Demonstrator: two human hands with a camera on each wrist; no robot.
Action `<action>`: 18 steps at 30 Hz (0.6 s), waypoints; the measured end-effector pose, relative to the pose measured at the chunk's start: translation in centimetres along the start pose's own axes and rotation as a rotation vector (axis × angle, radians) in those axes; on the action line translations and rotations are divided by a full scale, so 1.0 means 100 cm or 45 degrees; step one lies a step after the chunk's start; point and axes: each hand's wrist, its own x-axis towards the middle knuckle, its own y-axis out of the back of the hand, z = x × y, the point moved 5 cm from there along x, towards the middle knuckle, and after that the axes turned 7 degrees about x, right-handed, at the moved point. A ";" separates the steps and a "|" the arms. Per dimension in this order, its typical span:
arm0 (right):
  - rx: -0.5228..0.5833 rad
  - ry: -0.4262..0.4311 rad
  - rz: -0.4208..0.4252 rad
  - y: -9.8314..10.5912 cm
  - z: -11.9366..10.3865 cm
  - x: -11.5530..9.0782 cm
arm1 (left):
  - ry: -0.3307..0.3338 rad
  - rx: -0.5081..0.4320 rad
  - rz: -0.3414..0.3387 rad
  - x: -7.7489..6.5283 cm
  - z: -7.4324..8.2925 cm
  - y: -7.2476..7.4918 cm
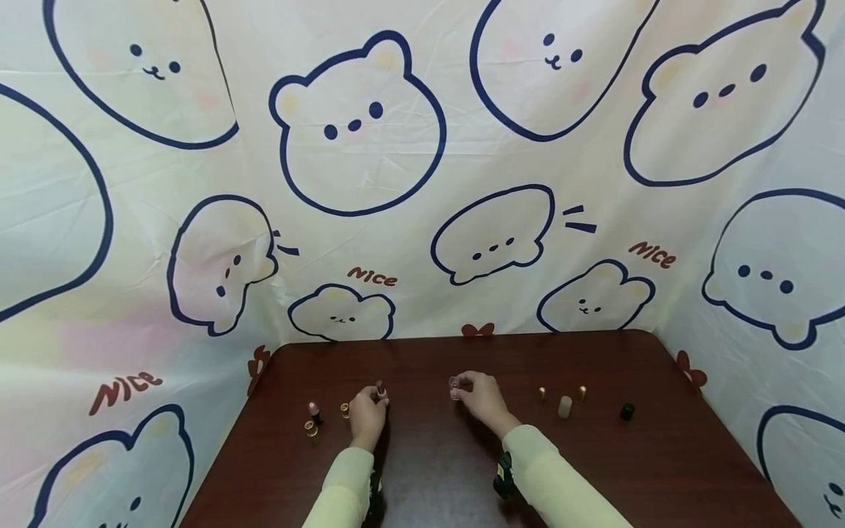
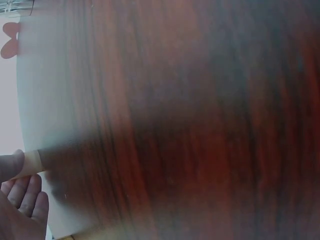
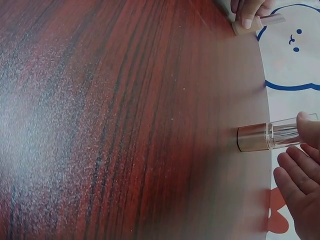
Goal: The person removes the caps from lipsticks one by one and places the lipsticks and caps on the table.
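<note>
My left hand (image 1: 367,414) pinches a small lipstick (image 1: 381,391) with a brownish tip and a pale base, held upright over the table. The left wrist view shows only the pale base (image 2: 33,162) of it between thumb and finger. My right hand (image 1: 485,400) pinches a clear cylindrical cap (image 1: 453,389) by its upper part, as the right wrist view shows too, where its lower end (image 3: 252,137) looks brownish. A wide gap separates the two hands. Just left of my left hand is a gold-rimmed piece (image 1: 345,410).
Further left on the dark red wooden table (image 1: 436,469) are a pink lipstick (image 1: 314,412) and another gold piece (image 1: 311,427). To the right stand two small gold pieces, one nearer (image 1: 542,394), a pale cylinder (image 1: 565,407) and a dark cap (image 1: 627,411). Patterned cloth (image 1: 409,249) hangs behind.
</note>
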 end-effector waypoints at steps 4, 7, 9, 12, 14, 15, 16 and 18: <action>0.016 0.007 -0.006 0.000 0.001 0.000 | 0.001 0.003 0.001 0.001 0.000 0.000; 0.026 0.007 -0.008 0.000 0.002 0.000 | 0.004 0.006 -0.002 0.001 0.001 0.000; 0.029 0.007 -0.008 0.000 0.004 0.000 | 0.006 0.012 -0.001 0.001 0.001 0.000; 0.050 0.004 -0.017 0.000 0.004 -0.001 | 0.009 0.010 0.000 0.000 0.001 0.000; 0.069 -0.004 -0.025 0.000 0.004 -0.001 | 0.013 0.010 0.000 0.000 0.000 0.000; 0.076 -0.009 -0.029 0.000 0.003 -0.002 | 0.015 0.010 -0.001 0.000 0.000 0.000; 0.080 -0.011 -0.032 0.000 0.003 -0.002 | 0.017 0.010 -0.002 0.000 0.000 -0.001; 0.077 0.002 -0.032 0.000 0.002 -0.003 | 0.023 0.012 -0.005 0.001 0.000 0.000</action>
